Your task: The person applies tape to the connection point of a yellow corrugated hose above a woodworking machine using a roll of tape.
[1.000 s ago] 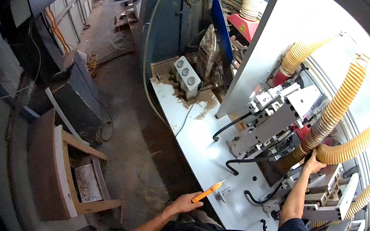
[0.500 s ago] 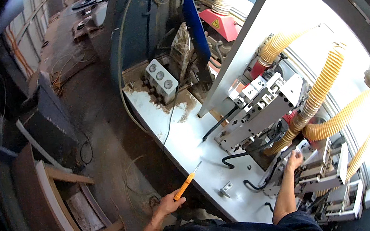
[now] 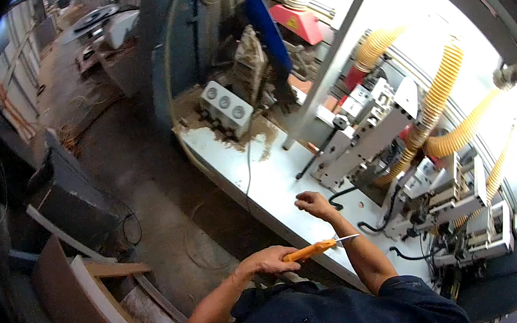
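An orange-handled screwdriver [image 3: 312, 251] is gripped in my left hand [image 3: 275, 260], close in front of my body. Its thin metal shaft points right and overlaps my right forearm in the picture. Over the white machine table [image 3: 279, 188], my right hand [image 3: 316, 205] is raised with its fingers curled in. Whether something small sits between those fingers, I cannot make out. To the right of this hand stands a machine unit [image 3: 363, 149] of grey metal plates, with black hoses coming from it. A further unit [image 3: 457, 195] lies nearer on the right.
Ribbed yellow ducts [image 3: 443, 80] rise behind the machine units. A white box with round dials [image 3: 228, 108] sits among sawdust at the table's far end, near a blue panel [image 3: 268, 29]. A slanted grey post [image 3: 335, 50] crosses behind. A curved wooden frame [image 3: 103, 305] stands at lower left.
My right hand has left the machine unit and moved left over the table. My left hand has moved right, and the screwdriver has swung from pointing up and away to pointing right.
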`<state>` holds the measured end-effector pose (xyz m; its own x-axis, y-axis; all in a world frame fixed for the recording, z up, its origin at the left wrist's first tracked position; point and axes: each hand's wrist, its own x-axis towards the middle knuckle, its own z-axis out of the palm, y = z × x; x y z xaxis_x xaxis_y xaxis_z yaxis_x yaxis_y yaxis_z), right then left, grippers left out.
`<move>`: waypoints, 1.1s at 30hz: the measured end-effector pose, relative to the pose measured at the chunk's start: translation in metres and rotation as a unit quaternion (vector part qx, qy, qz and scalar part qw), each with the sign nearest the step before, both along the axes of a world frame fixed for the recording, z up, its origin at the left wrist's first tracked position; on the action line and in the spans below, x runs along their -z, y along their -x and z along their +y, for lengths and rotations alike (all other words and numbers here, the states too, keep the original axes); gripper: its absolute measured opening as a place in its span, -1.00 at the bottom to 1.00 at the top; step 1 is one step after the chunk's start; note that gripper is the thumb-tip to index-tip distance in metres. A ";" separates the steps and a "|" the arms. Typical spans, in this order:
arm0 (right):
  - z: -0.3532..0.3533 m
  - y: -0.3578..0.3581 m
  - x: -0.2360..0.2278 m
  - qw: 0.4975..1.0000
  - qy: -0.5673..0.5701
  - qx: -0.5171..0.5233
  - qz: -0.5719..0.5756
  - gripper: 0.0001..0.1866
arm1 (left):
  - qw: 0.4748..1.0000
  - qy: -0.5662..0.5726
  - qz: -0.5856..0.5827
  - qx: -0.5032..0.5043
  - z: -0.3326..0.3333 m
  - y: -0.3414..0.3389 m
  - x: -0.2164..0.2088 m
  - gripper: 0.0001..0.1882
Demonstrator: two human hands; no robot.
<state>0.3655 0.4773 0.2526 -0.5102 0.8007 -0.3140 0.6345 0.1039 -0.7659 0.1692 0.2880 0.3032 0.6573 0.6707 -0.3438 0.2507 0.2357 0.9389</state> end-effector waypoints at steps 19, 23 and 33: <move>0.038 0.068 -0.044 0.979 0.186 0.008 0.081 -0.56 | 0.982 -0.108 0.066 -0.138 -0.020 0.045 0.047 -0.46; 0.038 0.062 -0.038 0.891 0.355 0.148 0.240 -0.63 | 0.979 -0.111 -0.002 -0.171 -0.016 0.025 0.044 -0.50; -0.009 0.069 -0.046 0.791 0.298 0.223 0.485 -0.22 | 0.919 -0.039 0.049 -0.389 -0.003 0.028 0.042 -0.48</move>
